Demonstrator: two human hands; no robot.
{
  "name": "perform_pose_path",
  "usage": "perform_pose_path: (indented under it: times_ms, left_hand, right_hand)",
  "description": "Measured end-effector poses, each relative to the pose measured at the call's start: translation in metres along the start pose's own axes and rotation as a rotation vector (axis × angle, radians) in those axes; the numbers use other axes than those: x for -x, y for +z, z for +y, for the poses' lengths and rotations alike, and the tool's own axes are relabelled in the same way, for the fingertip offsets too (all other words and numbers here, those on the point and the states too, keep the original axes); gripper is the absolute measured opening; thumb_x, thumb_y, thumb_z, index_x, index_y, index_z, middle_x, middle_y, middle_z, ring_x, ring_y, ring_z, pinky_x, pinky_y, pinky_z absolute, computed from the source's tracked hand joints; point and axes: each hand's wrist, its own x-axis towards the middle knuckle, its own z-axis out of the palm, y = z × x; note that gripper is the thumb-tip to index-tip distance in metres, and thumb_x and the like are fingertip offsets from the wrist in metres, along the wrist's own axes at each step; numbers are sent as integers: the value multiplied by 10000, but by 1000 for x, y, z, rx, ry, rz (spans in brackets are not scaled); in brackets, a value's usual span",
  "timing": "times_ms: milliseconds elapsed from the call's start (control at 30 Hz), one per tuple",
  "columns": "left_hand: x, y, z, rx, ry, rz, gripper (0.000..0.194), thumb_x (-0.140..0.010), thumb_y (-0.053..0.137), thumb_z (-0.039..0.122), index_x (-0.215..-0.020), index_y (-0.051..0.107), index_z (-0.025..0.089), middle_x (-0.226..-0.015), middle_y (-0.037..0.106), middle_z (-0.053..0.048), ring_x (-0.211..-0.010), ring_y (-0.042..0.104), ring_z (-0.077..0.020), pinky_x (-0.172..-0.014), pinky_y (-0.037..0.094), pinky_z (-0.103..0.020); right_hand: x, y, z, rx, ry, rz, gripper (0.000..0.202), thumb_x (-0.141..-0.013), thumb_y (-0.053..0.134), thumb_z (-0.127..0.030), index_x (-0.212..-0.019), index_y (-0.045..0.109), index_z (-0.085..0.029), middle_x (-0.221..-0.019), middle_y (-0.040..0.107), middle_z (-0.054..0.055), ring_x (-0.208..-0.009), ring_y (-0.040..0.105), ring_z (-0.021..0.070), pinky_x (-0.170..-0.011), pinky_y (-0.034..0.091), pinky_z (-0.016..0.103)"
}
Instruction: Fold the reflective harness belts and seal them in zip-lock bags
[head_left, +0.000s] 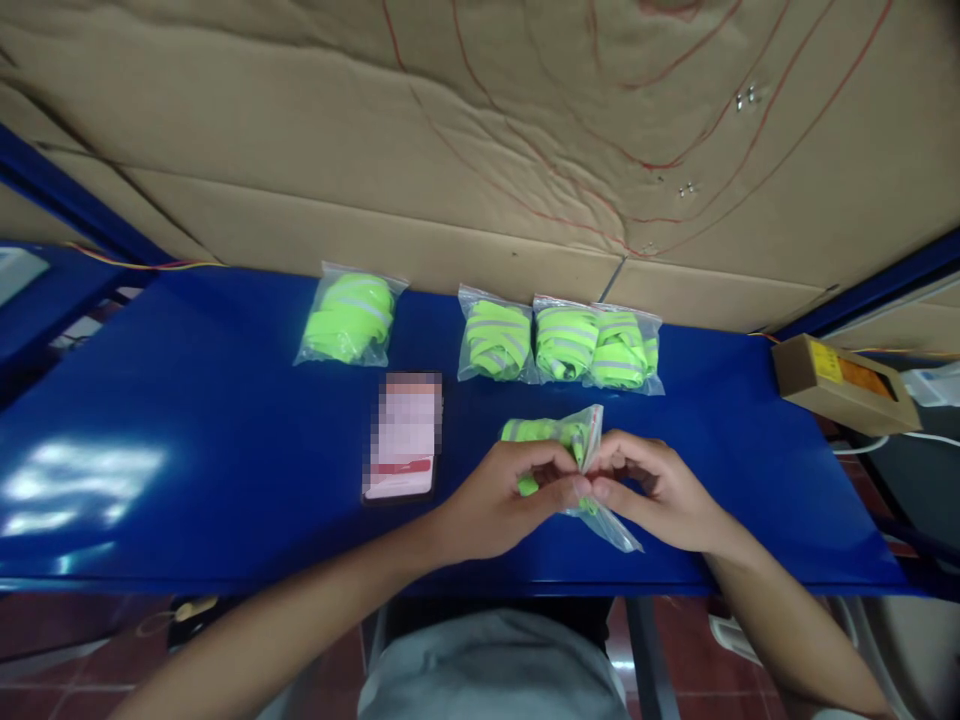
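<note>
A clear zip bag (616,530) with a neon yellow-green strap inside is between my two hands, near the front of the blue table. My left hand (525,490) pinches the bag's edge with thumb and fingers, covering part of the strap. My right hand (652,490) pinches the same edge from the right, its fingertips almost touching those of my left hand. Behind them lie several filled bags: one at the left (349,318), one in the middle (496,340), and a pair side by side (566,342), (624,350) at the right.
A phone (403,435) with a lit, blurred screen lies left of my hands on the blue table (225,430). At the right edge sits a cardboard box (844,385) with orange contents, near a white cable. A cardboard wall (337,150) with red lines rises behind.
</note>
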Motion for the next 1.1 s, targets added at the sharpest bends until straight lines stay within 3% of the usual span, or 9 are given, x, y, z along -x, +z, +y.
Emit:
perform_pose_path:
  times_ms: [167, 300, 500, 667, 867, 1000, 1100]
  left_hand:
    - [-2, -2, -3, -36, 12, -3, 305, -953, 613, 386, -802, 650, 124, -687, 535, 22, -636, 432, -80, -584, 326, -210]
    - [-2, 0, -2, -78, 9, -11, 292, -958, 594, 371, -788, 637, 136, -673, 533, 24, -626, 433, -85, -574, 328, -208]
    - [-2, 1, -1, -117, 23, 19, 264, -951, 593, 328, -774, 644, 139, -674, 554, 19, -628, 466, -87, -580, 355, -201]
    - [-2, 2, -3, -185, 47, 70, 208, -916, 599, 263, -745, 619, 146, -644, 548, 37, -600, 474, -73, -575, 370, -190]
    - [-2, 4, -10, -328, 70, 176, 106, -847, 597, 195, -753, 553, 175, -655, 543, 52, -591, 475, -73, -571, 368, -197]
    - [1, 5, -12, -414, 89, 265, 178, -798, 629, 216, -864, 464, 211, -731, 529, 59, -594, 493, -84, -568, 379, -210]
    - [2, 6, -9, -562, 143, 274, 107, -812, 593, 206, -831, 487, 206, -814, 543, 25, -632, 510, -95, -595, 377, -228]
  right_hand:
    - [3, -5, -4, -23, 92, -59, 193, -855, 785, -260, -964, 649, -178, -800, 648, -10, -685, 595, 88, -641, 503, 183]
    - [4, -6, -1, -89, 214, -86, 129, -911, 724, -273, -958, 683, -160, -830, 689, 16, -706, 638, 98, -662, 531, 197]
    - [2, -12, 4, -299, 370, -183, 223, -924, 712, -351, -951, 677, -133, -801, 706, 37, -705, 657, 115, -673, 551, 228]
    - [0, -5, 5, -273, 329, -131, 197, -945, 662, -324, -909, 637, -132, -769, 668, 19, -679, 621, 107, -640, 512, 214]
    - [1, 7, 2, 162, 155, -43, 140, -971, 627, -295, -919, 643, -167, -815, 653, 2, -728, 586, 98, -688, 465, 205]
    - [-2, 10, 4, -10, 163, -48, 171, -972, 639, -315, -892, 643, -163, -815, 651, 15, -722, 590, 109, -669, 468, 212]
    - [-6, 12, 9, -171, 169, -13, 228, -971, 644, -346, -837, 605, -166, -807, 643, 17, -726, 590, 115, -671, 476, 220]
